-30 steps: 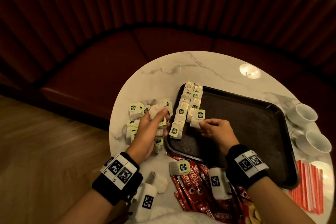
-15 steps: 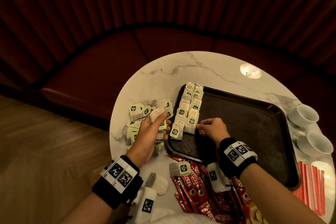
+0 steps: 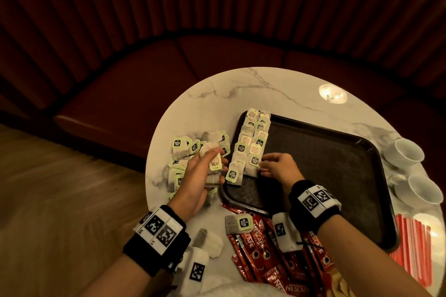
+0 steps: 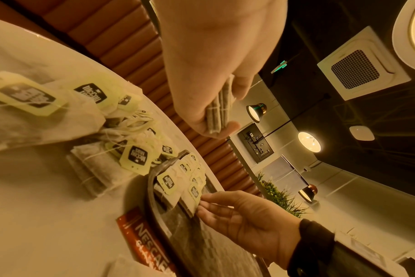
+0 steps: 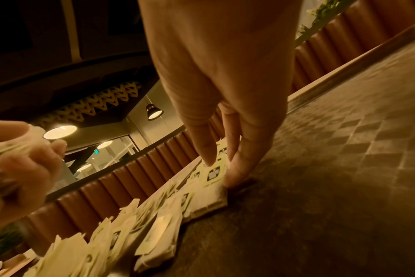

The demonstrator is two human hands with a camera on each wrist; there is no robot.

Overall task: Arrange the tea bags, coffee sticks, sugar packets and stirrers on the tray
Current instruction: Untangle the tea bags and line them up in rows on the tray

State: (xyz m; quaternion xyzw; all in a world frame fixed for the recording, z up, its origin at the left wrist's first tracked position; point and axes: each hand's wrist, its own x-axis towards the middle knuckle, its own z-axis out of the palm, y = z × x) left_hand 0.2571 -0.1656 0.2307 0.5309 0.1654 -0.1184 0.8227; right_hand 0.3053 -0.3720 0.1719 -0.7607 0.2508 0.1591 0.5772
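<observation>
A dark tray (image 3: 325,164) lies on the round marble table (image 3: 241,89). Two rows of tea bags (image 3: 251,142) with green tags run along its left edge. My right hand (image 3: 264,164) is low over the tray, its straight index finger and thumb touching the nearest bag of the right row (image 3: 253,164); in the right wrist view the right hand (image 5: 222,168) touches that bag's tag and edge. My left hand (image 3: 218,160) hovers left of the tray and grips a small stack of tea bags (image 3: 208,149); the stack (image 4: 217,116) shows edge-on in the left wrist view.
Loose tea bags (image 3: 183,149) lie piled on the table left of the tray. Red coffee sticks (image 3: 255,243) and one tea bag (image 3: 239,223) lie at the near edge. Red-striped stirrers (image 3: 410,248) and two white cups (image 3: 405,152) are to the right. A booth seat curves behind.
My right hand carried a tea bag leftward and down to the near end of the right row, where the bag now lies flat. The left hand stayed put with its stack.
</observation>
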